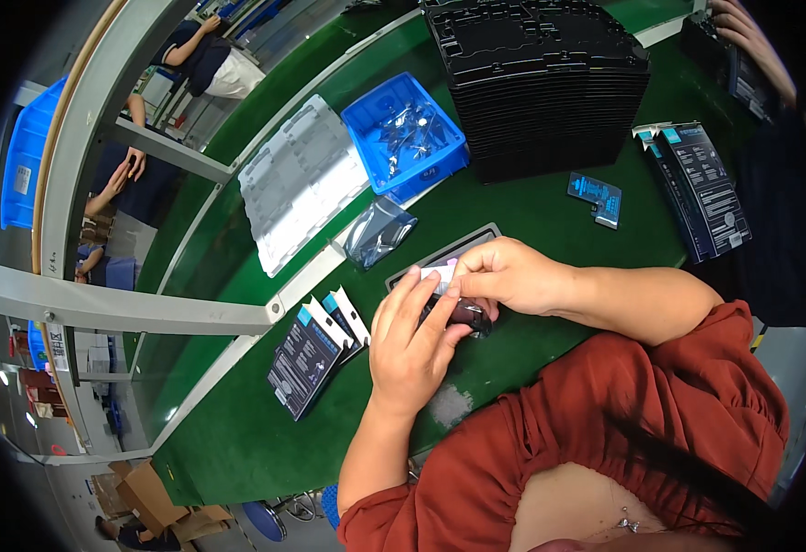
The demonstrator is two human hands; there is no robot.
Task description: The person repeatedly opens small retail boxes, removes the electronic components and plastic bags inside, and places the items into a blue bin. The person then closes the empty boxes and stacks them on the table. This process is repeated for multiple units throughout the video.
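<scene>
Both my hands meet over the near part of the green table, fingers closed. My left hand [405,345] and my right hand [518,274] pinch a small white piece [438,279] between their fingertips. Below the fingers shows part of a dark, glossy item [472,317], mostly hidden by my hands, so its kind is unclear. Just behind the hands lies a dark grey-rimmed tray [484,234], partly covered by them. Left of my left hand are two slim black cartons [306,361] with raised white flaps.
A blue bin [440,170] of small parts stands beyond, near a silvery bag [378,232] and grey moulded trays [297,184]. Tall stacked black trays [550,110] rise behind. A blue-printed card [596,198] and more black cartons [702,189] lie right. A co-worker's hand [748,32] is far right.
</scene>
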